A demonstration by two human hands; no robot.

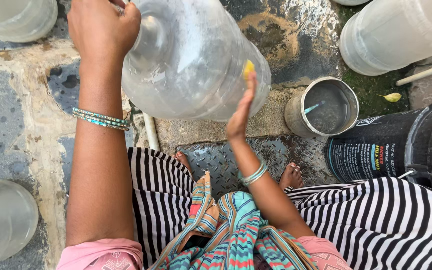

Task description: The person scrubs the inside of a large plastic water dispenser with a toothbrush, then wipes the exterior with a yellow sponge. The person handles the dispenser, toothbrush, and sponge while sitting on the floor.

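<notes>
1. Two hands work one large clear jug [191, 55], tilted above the wet stone floor [21, 100], centre top.
2. Left hand [103, 27] is clenched around the jug's neck; right hand [241, 112] presses a yellow sponge [248, 69] against the jug's base.
3. Risk: the wet neck may slip, and the jug could drop onto the bare feet [292, 176] below it.
4. Risk: right of the jug, the steel pot [322, 107] of water may tip if knocked.
5. Further right of the jug, a black bucket [391, 150] carries a printed label with a coloured stripe.
</notes>
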